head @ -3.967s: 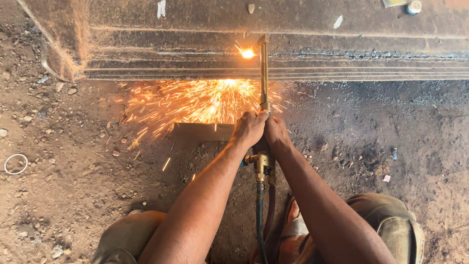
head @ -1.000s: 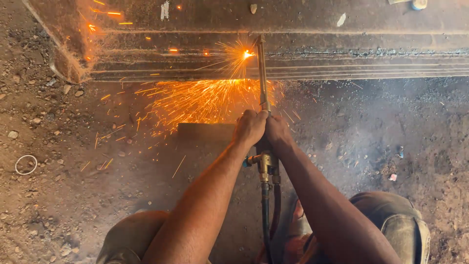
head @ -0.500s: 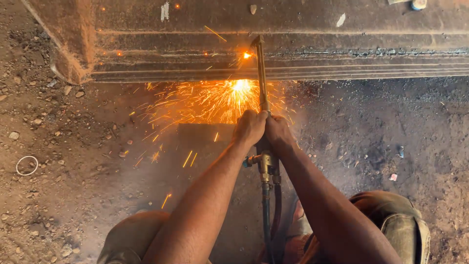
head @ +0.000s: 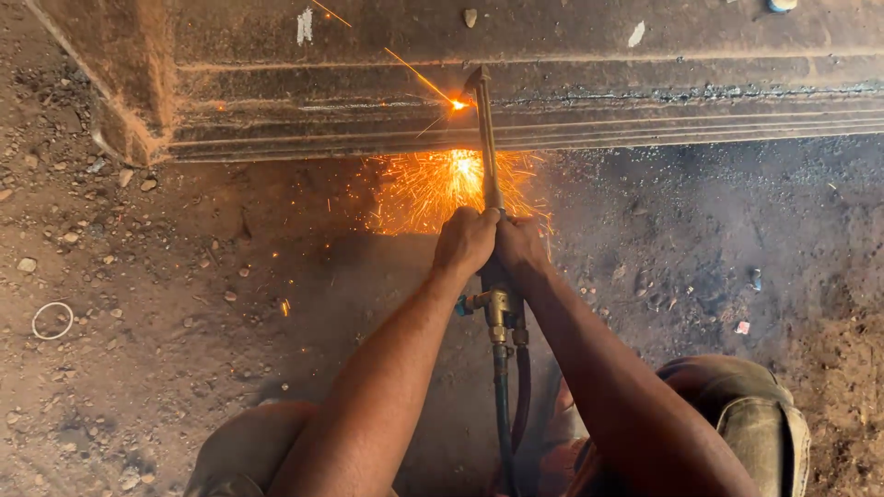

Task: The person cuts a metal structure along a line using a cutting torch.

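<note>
My left hand [head: 463, 239] and my right hand [head: 521, 247] are both closed around the body of a brass cutting torch [head: 486, 156]. Its long tube reaches up to a thick rusty steel beam [head: 589, 55] lying across the top of the view. The torch tip burns at a bright spot [head: 458, 104] on the beam's stepped edge, at the left end of a dark cut line [head: 700, 94]. A fan of orange sparks [head: 433, 189] falls on the ground just below. Two hoses [head: 505, 405] run back from the torch valves between my knees.
The ground is dirt with small stones and dark slag under the beam on the right. A white ring [head: 52, 320] lies at the left. My knees in brownish trousers [head: 737, 414] fill the bottom edge. The beam's left end [head: 101, 74] is angled.
The spark shower has shrunk and drawn in close under the torch. The flame point sits at about the same spot on the beam, and both hands keep their grip.
</note>
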